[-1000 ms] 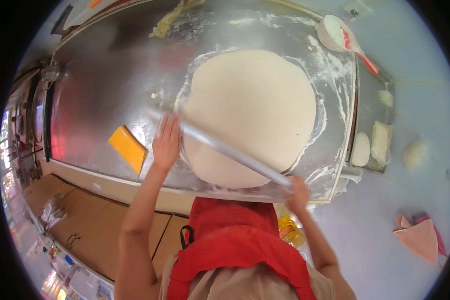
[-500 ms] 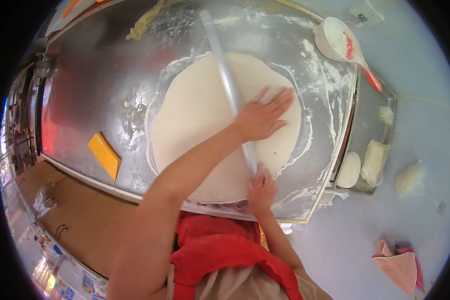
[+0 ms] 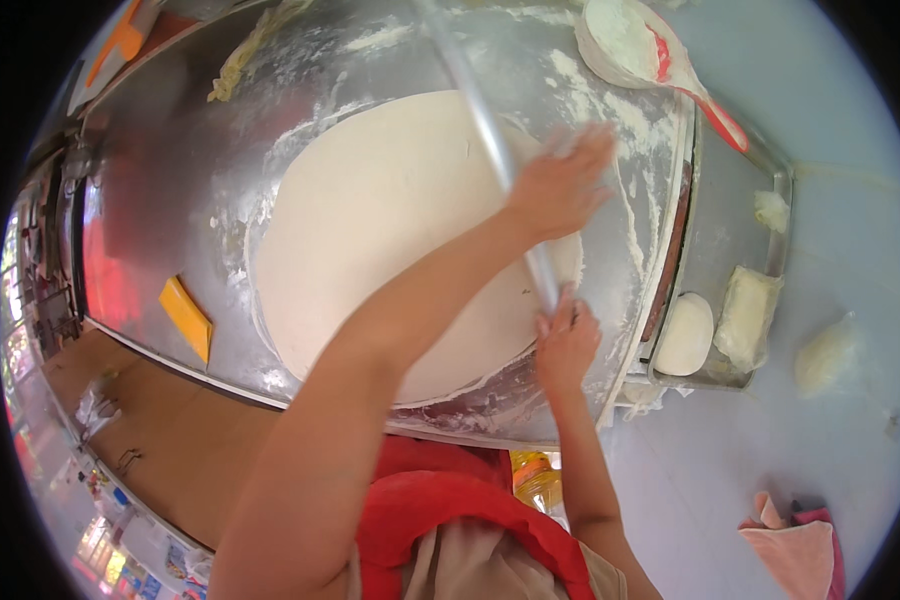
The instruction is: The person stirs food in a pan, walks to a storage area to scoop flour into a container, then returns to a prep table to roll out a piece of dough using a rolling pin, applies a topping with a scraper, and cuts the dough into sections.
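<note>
Metal table (image 3: 150, 225): flour-dusted. Dough sheet (image 3: 390, 220): rolled flat, on table, middle to right. Rolling rod (image 3: 483, 125): lies slantwise across sheet's right side, far end past sheet's edge. White scoop (image 3: 610, 50): far right corner, holds white powder. Left hand (image 3: 562, 192): over rod, fingers extended, blurred. Right hand (image 3: 570, 345): at rod's near end; grip closure cannot be told. Yellow scraper (image 3: 186, 320): left of sheet, apart.

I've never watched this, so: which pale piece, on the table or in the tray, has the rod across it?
The broad flat sheet on the metal table, under the rod; the oval lump, block and small chunk lie in the tray.
</note>
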Tool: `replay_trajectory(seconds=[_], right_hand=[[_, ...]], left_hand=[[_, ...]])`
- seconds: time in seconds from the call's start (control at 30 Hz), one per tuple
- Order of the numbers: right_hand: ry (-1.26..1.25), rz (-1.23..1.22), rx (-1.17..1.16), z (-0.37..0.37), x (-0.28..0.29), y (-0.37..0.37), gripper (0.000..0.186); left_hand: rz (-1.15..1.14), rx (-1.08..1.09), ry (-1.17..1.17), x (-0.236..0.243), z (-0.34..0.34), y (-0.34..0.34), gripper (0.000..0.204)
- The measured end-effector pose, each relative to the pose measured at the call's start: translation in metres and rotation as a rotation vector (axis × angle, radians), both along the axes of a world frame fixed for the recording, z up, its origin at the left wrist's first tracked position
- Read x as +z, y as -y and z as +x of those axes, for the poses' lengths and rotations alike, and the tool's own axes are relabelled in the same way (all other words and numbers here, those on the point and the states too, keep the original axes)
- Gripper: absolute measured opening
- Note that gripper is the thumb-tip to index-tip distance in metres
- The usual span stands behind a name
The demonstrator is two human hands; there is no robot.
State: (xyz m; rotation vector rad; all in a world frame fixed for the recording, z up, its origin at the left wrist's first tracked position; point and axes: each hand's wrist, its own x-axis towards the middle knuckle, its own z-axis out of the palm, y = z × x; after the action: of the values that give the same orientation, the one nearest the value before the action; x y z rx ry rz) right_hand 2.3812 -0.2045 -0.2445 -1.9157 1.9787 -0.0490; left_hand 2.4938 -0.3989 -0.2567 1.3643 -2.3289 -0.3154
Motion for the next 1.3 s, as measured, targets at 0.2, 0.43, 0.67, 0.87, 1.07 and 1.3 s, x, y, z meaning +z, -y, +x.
replay_trajectory(seconds=[0.2, 0.43, 0.67, 0.87, 1.07, 1.3], right_hand=[[-0.020, -0.101, 0.098, 0.022, -0.004, -0.002, 0.068], [0.190, -0.078, 0.194, 0.177, -0.008, -0.060, 0.068], [0.359, 0.104, 0.286, 0.316, 0.003, -0.083, 0.069], [0.565, 0.039, 0.274, 0.334, 0.010, -0.076, 0.066], [0.088, 0.299, 0.440, 0.108, 0.021, -0.048, 0.043], [-0.145, -0.278, 0.401, 0.029, 0.030, 0.039, 0.049]], left_hand=[[-0.020, -0.169, -0.075, -0.003, 0.030, -0.018, 0.056], [0.653, -0.311, 0.637, 0.074, 0.198, -0.066, 0.038], [0.214, 0.097, 0.180, 0.005, 0.365, -0.174, 0.051], [0.061, -0.056, 0.552, 0.045, 0.426, -0.161, 0.051], [-0.056, 0.046, 0.465, 0.038, 0.411, -0.167, 0.044], [0.229, 0.616, 0.238, 0.024, 0.286, -0.340, 0.053]])
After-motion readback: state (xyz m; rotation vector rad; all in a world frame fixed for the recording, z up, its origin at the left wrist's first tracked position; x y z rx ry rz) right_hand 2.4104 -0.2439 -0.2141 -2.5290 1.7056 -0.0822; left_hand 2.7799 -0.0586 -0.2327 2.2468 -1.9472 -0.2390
